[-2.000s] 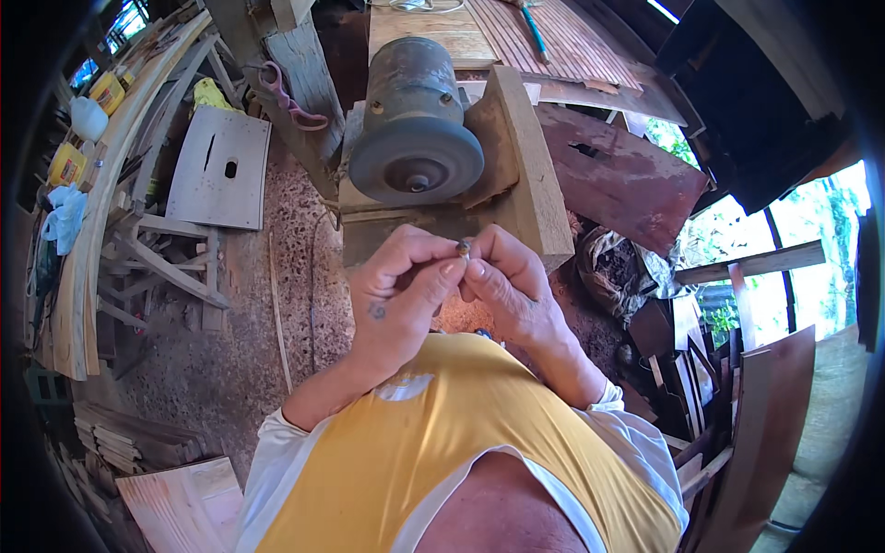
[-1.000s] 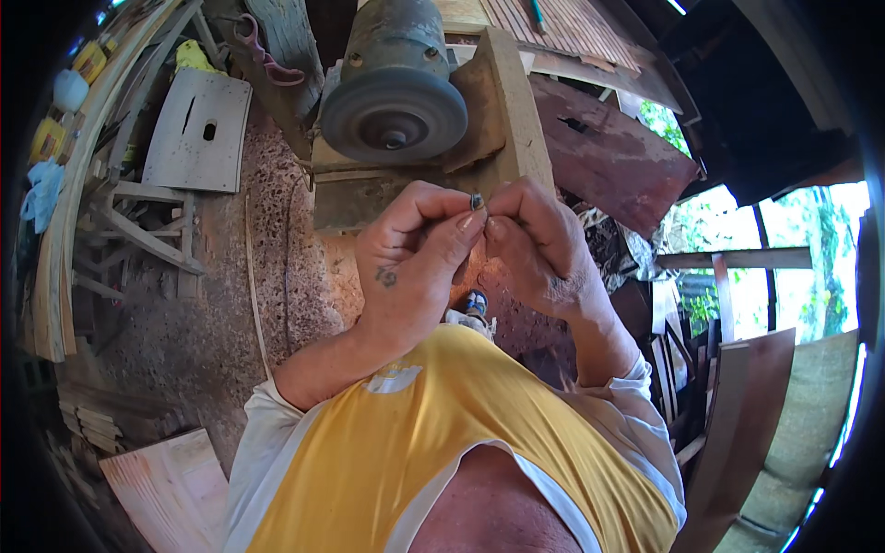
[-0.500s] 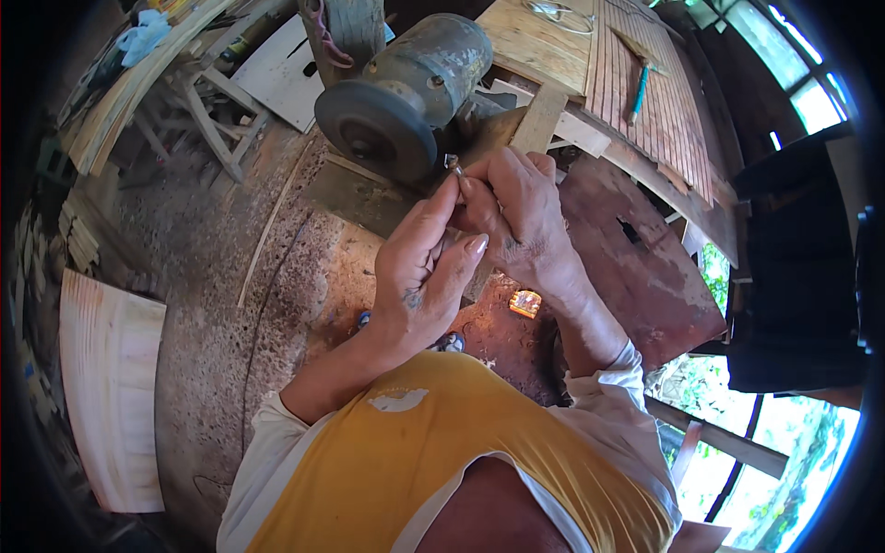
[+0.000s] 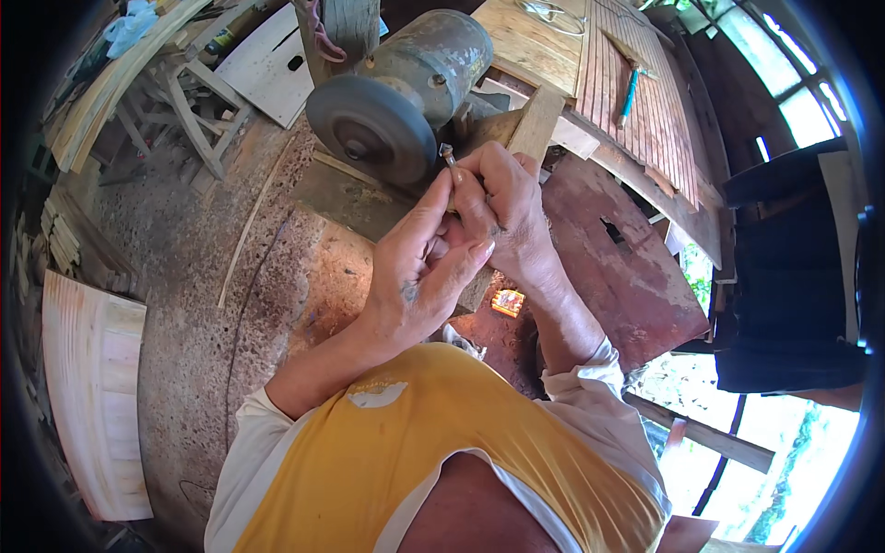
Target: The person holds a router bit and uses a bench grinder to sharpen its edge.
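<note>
A small metal bit (image 4: 448,155) with a flared, shiny head on a thin shank sticks up from my fingertips. My right hand (image 4: 507,207) pinches its shank between bent fingers. Pressed against it, my left hand (image 4: 410,263) has its fingers curled in and its index fingertip at the shank; its thumb lies across toward the right hand. The lower end of the bit is hidden by the fingers. Just left of the bit's head is the dark grinding wheel (image 4: 373,129) of a bench grinder (image 4: 447,55); a narrow gap appears between them.
Wooden beams (image 4: 539,124) support the grinder. Behind it, at the right, a plank worktop (image 4: 636,120) bears a teal-handled tool (image 4: 629,97). A reddish panel (image 4: 622,258) leans below. A pale curved board (image 4: 92,387) lies at the left, near a wooden trestle (image 4: 198,120).
The view has shifted, so the surroundings sit slightly farther left. My hands have moved a little upward, and the bit's head now shows at a different angle. Both hands keep their hold.
</note>
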`<action>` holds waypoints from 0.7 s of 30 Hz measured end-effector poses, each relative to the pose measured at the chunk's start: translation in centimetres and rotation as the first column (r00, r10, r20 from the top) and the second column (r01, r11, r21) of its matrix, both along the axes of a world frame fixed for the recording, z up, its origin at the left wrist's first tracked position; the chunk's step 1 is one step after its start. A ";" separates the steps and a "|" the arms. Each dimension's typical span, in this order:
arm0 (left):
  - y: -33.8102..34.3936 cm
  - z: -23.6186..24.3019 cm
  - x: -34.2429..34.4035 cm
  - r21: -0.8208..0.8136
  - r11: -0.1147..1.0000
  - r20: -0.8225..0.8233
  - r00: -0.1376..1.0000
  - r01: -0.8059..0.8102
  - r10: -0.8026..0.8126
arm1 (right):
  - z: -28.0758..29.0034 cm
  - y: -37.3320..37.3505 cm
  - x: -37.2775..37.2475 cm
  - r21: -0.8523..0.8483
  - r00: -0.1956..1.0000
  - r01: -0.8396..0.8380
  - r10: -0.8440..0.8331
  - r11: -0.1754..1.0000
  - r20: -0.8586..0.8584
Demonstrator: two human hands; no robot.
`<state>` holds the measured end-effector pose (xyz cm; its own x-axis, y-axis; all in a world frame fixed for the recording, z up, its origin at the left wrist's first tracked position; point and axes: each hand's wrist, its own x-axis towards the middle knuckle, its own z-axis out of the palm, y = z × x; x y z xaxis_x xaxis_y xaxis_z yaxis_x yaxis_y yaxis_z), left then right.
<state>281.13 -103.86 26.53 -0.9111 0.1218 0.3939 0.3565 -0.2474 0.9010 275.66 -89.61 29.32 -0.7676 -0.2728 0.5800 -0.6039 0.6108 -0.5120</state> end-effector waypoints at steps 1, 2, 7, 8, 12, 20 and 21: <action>0.3 -0.1 0.1 0.042 0.999 -0.013 1.000 -0.005 0.006 | 0.0 0.1 -0.2 0.007 1.000 -0.012 0.012 1.000 0.004; 0.4 -0.1 0.1 0.049 0.999 -0.009 1.000 -0.020 0.021 | 0.2 0.1 -0.3 -0.018 0.999 -0.023 0.024 1.000 0.038; 1.0 -0.1 0.0 0.025 0.998 0.066 0.997 -0.052 0.050 | 0.8 0.6 -0.7 -0.144 0.979 -0.103 0.127 0.984 0.162; 1.1 -0.2 0.0 0.029 0.997 0.066 0.996 -0.065 0.063 | 0.7 0.7 -0.9 -0.133 0.970 -0.107 0.133 0.985 0.204; 1.1 -0.4 0.0 0.040 0.996 0.078 0.994 -0.076 0.073 | 0.4 0.8 -1.2 -0.139 0.966 -0.125 0.152 0.982 0.211; 1.3 -1.0 -0.4 0.053 0.993 0.053 0.993 -0.109 0.106 | 0.8 -0.1 -1.3 -0.199 0.968 -0.144 0.179 0.969 0.173; 1.3 -0.9 -0.3 0.063 0.992 0.048 0.993 -0.111 0.108 | 0.7 -0.2 -1.4 -0.215 0.973 -0.143 0.177 0.966 0.147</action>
<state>280.85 -102.52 25.66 -0.9343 -0.0045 0.3565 0.3445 -0.2684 0.8996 274.30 -89.81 29.98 -0.8125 -0.2901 0.5056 -0.5828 0.3869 -0.7146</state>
